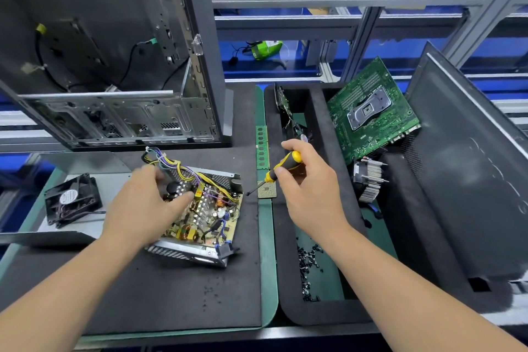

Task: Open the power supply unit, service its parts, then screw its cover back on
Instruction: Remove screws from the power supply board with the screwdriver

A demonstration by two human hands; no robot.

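Head camera, looking down: the right hand (307, 180) is curled round a screwdriver (281, 167) with a yellow and black handle, thumb against the grip, its dark shaft slanting down to the left so the tip sits just beside a small square processor chip (267, 189). The left hand (143, 203) reaches into the open power supply unit (211, 208); its fingers are blurred, spread over the circuit board and bundle of yellow and purple wires (183, 167), and whether they pinch anything cannot be told. The unit lies uncovered and slightly tilted on a black foam mat (171, 294), near its right edge. To its left, a black fan (73, 200) rests on a grey metal cover (94, 163). Behind stands an empty computer case (114, 66). A green memory stick (262, 147) lies between the mats. On the right, a foam tray (288, 266) holds loose screws (308, 266), a green motherboard (371, 111) leaning upright, a finned heatsink (370, 180) and a dark side panel (468, 174).
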